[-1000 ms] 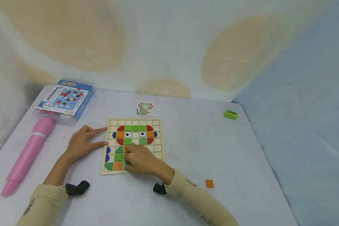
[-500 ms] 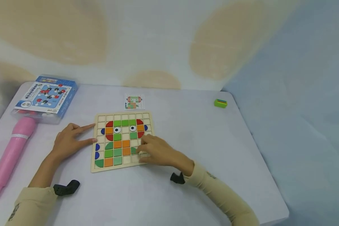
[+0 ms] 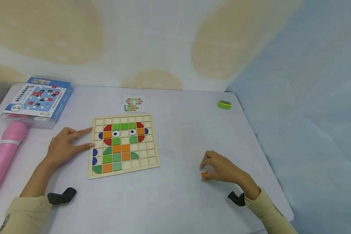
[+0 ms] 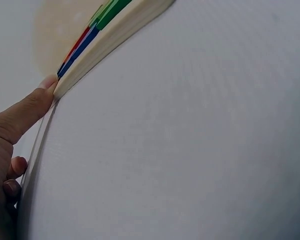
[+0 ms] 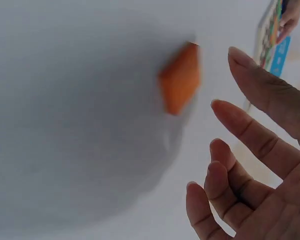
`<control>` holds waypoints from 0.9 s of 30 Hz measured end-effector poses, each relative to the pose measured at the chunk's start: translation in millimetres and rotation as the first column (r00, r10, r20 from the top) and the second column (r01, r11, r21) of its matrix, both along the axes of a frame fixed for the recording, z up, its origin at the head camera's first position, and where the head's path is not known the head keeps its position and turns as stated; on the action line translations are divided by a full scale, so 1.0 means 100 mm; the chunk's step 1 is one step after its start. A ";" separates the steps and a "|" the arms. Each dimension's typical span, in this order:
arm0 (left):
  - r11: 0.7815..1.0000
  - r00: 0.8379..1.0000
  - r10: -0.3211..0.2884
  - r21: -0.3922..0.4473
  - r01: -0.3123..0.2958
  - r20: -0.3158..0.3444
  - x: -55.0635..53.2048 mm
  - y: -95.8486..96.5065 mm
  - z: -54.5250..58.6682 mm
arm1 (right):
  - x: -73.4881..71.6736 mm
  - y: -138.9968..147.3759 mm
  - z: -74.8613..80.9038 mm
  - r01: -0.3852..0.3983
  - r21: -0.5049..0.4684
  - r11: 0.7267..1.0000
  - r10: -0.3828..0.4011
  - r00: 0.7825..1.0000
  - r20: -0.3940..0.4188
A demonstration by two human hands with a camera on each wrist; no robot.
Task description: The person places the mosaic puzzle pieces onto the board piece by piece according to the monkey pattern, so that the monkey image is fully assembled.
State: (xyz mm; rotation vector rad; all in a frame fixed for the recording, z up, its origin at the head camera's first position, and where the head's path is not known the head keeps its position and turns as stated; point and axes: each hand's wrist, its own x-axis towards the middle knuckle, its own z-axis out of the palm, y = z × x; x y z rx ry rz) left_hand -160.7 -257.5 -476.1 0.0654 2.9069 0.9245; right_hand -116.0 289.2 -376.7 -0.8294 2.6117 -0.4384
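A square wooden grid board [image 3: 152, 152] lies on the table, partly filled with coloured tiles that make a figure with two eyes. At its left edge my left hand [image 3: 62, 146] touches the frame with straight index finger and thumb; the left wrist view has the thumb [image 4: 32, 107] against the wooden side. Far right of the board, my right hand [image 3: 222, 167] hovers around an orange square tile [image 3: 204, 174]. In the right wrist view that tile [image 5: 182, 77] is just apart from the spread thumb and fingers, and the hand holds nothing.
Behind the board lies a small printed card [image 3: 134, 104] with a similar figure. A boxed molecule model set [image 3: 41, 97] and a long pink cylinder with a white band [image 3: 4, 159] are at the left. A small green block [image 3: 224, 104] sits at the back right.
My right hand has moved off the board, rightward to the orange tile. The left hand stays at the board's left edge. The head view has shifted, so things appear further left.
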 end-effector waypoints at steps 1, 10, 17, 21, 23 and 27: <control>1.000 1.000 0.004 0.000 -0.004 0.001 0.01 -0.02 0.00 | 0.02 0.04 -0.02 -0.002 0.005 1.000 0.002 1.000 0.003; 1.000 0.999 0.011 0.004 -0.011 -0.037 0.03 -0.06 0.00 | 0.08 0.12 -0.19 -0.041 0.019 0.999 0.042 0.997 -0.071; 1.000 0.999 -0.004 0.008 0.004 -0.042 -0.02 0.03 -0.01 | 0.01 -0.06 -0.16 -0.137 -0.015 0.991 0.129 0.962 -0.239; 1.000 0.999 0.004 -0.005 -0.005 -0.039 -0.01 0.02 -0.01 | -0.11 -0.50 -0.13 -0.217 -0.028 0.976 0.198 0.931 -0.307; 1.000 0.999 0.006 -0.011 -0.007 -0.037 0.00 0.01 -0.01 | -0.18 -0.80 -0.12 -0.259 -0.019 0.966 0.241 0.922 -0.302; 1.000 0.999 0.013 -0.002 -0.013 -0.037 0.02 0.00 0.00 | -0.30 -1.45 -0.12 -0.328 -0.018 0.944 0.313 0.916 -0.250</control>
